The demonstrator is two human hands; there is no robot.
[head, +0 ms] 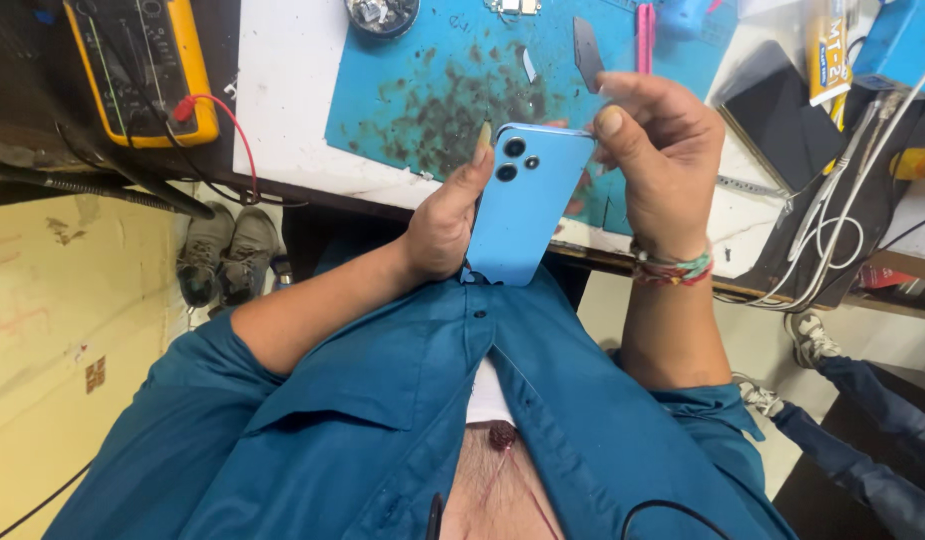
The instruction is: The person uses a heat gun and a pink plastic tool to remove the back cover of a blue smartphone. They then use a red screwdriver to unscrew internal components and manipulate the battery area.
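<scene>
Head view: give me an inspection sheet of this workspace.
Surface: white bench with a stained blue mat.
Job's things: light blue phone, back and camera lenses facing the camera, held upright.
Clutter: yellow multimeter, dark phone, small tools on the mat.
Grip: left hand holds the phone's left edge; right hand pinches its top right corner.
Cables: red lead, white cables.
Surroundings: shoes on the floor, another person's leg.
</scene>
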